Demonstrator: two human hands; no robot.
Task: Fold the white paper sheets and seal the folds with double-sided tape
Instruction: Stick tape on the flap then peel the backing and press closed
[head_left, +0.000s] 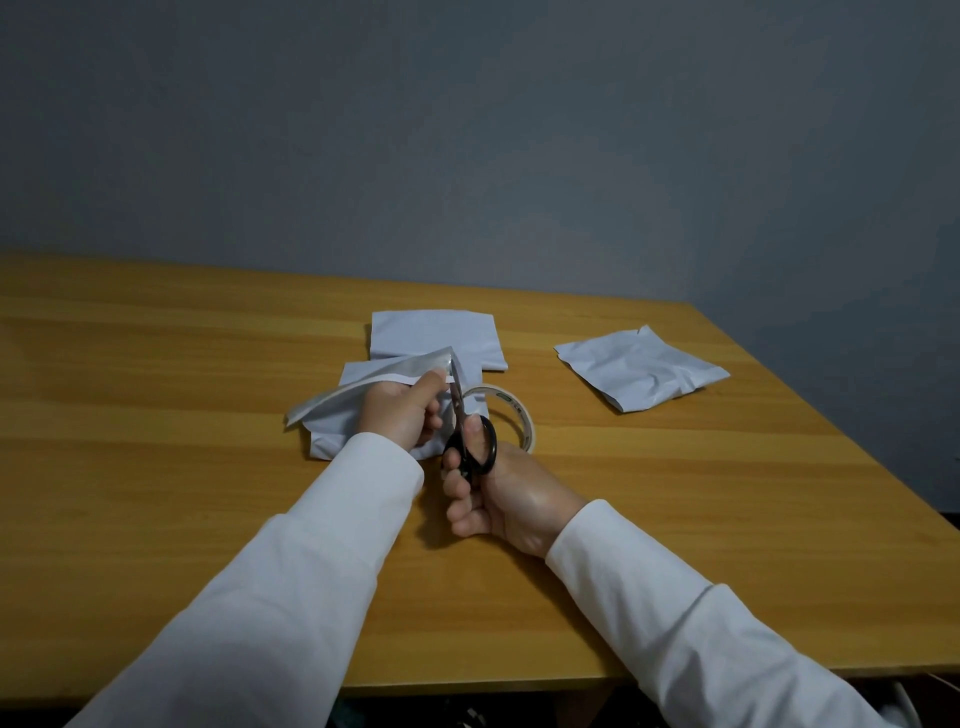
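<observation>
My left hand pinches a long strip of tape, lifted over a folded white paper sheet on the wooden table. My right hand grips black-handled scissors whose blades point up and meet the strip at its right end. A roll of double-sided tape lies just right of the scissors, partly hidden by them. Behind the hands lies another folded white sheet. A third, crumpled folded sheet lies at the right.
A grey wall rises behind the table. The table's right edge slants close to the crumpled sheet, and its front edge runs under my forearms. Cables show below the front edge at the bottom right.
</observation>
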